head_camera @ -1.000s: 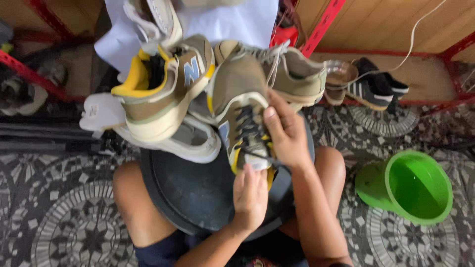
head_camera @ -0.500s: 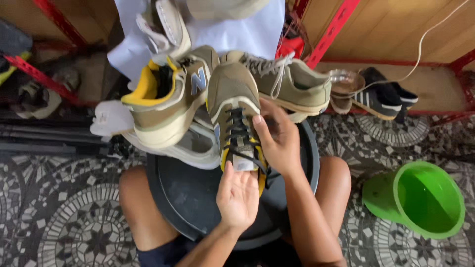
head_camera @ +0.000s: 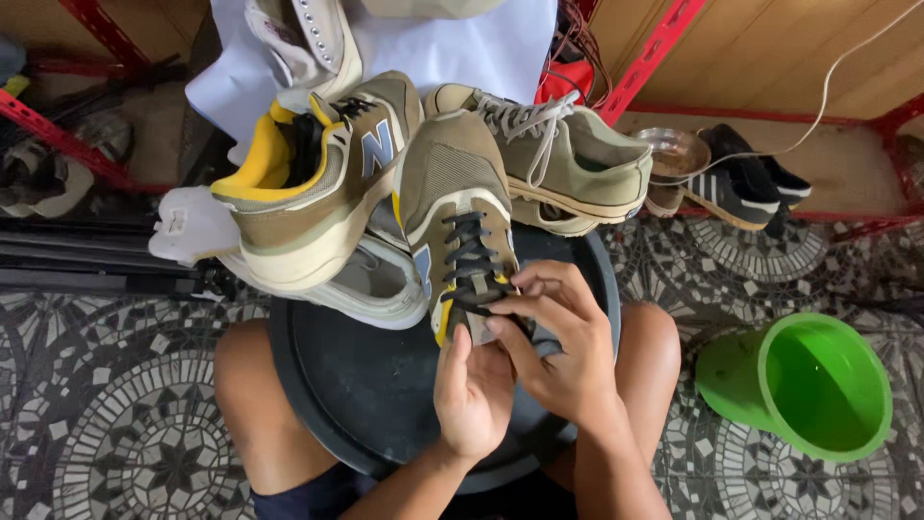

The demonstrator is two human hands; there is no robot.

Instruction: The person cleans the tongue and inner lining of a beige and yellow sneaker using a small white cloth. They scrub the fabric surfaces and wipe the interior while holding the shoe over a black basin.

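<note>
lacing step in hand, judging by the grip. olive sneaker lying toe-away on the round black tray across the knees, among other shoes. right hand pinching the dark lace near the tongue; left hand cupped under the heel end, fingers pressed together, steadying. next likely calls for drawing the lace snug without shifting the shoe.

1 head view, steeply downward, close over lap, probably seated
</note>
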